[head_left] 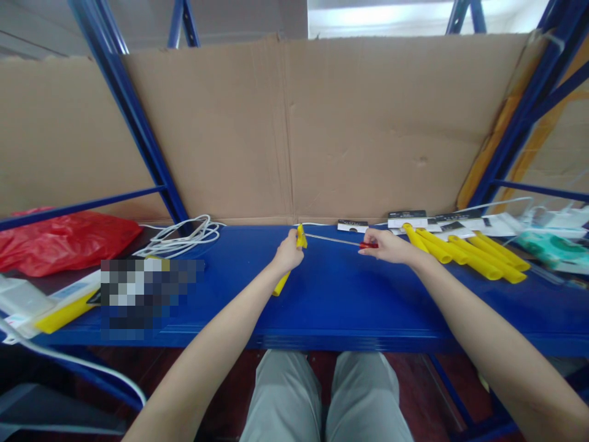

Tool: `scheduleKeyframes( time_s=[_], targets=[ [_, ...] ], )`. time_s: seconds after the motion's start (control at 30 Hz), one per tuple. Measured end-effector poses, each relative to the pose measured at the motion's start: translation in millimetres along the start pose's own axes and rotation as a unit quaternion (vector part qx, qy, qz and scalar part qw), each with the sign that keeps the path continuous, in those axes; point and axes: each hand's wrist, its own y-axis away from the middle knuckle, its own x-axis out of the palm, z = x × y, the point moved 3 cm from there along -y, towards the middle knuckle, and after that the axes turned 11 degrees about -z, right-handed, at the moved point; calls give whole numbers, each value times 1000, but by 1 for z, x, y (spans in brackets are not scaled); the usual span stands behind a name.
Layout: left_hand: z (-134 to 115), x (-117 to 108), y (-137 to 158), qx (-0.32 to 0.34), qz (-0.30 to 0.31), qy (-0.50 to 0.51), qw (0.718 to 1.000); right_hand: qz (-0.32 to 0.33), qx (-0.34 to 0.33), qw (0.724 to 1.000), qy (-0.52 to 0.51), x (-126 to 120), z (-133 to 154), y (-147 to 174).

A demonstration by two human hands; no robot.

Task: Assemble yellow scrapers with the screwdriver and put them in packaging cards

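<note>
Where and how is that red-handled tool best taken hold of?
Probably by the red handle, coming from the right, as the right hand does: it is thicker than the thin shaft, which points left toward the yellow tube in the left hand.

Red plastic bag [69,239], coiled white cable [186,243] nearby, upright brown cardboard [221,135]

One head-worn view looks forward and down from above the lap [283,393]; fairly near, left hand [288,252] and right hand [387,246] mid-frame, shelf [340,301] across the middle, cardboard [368,129] facing the lens behind.
</note>
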Motion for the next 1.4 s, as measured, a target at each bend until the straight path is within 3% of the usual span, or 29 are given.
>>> scheduleKeyframes(
  time_s=[0.23,0.53,0.77,1.0,1.27,1.4],
  targets=[
    [-1,-1,0,10,8,-2,1000,50,0,999,-16,-3,9,1],
    [-2,-1,0,-1,6,7,1000,-11,-20,1000,7,-1,-1,0],
    [-2,-1,0,-5,12,5,1000,55,0,998,10,-1,6,0],
    [-4,-2,1,-9,7,-5,1000,-25,-7,1000,0,3,0,-1],
    [-7,-5,2,-4,3,-41,999,43,-11,999,-13,1,14,1],
    [-10,-7,5,-5,5,-79,997,-3,-2,1000,-12,4,6,-1]
  ],
)
